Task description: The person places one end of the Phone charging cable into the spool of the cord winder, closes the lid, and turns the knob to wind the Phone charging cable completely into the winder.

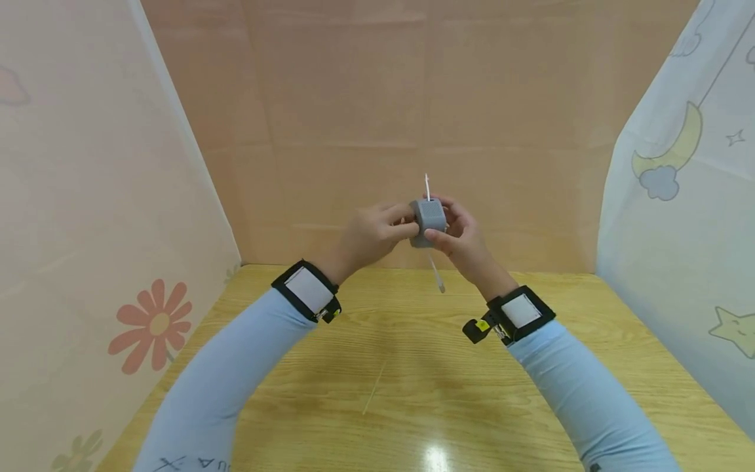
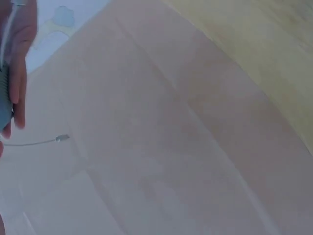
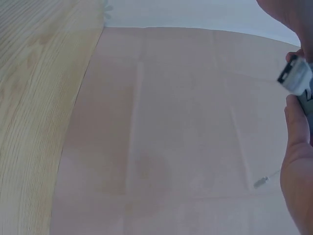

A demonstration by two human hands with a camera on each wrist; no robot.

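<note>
A small grey cube-shaped device (image 1: pixel 427 221) is held up above the wooden table (image 1: pixel 413 380), between both hands. My left hand (image 1: pixel 377 233) grips its left side with fingers curled on it. My right hand (image 1: pixel 460 236) pinches its right side and lower edge. A thin white cable runs through it: one end sticks up (image 1: pixel 427 187), the other hangs down with a small plug (image 1: pixel 440 286). The left wrist view catches fingers (image 2: pixel 19 63) at its left edge and the plug end (image 2: pixel 61 138). The right wrist view shows fingers (image 3: pixel 296 147) on the device (image 3: pixel 297 77) and the plug (image 3: pixel 260 182).
A pink-brown backdrop (image 1: pixel 413 118) stands behind the table. A flowered sheet (image 1: pixel 88 229) closes the left side, a moon-and-stars sheet (image 1: pixel 684 196) the right. Both forearms wear light blue sleeves and black wrist straps.
</note>
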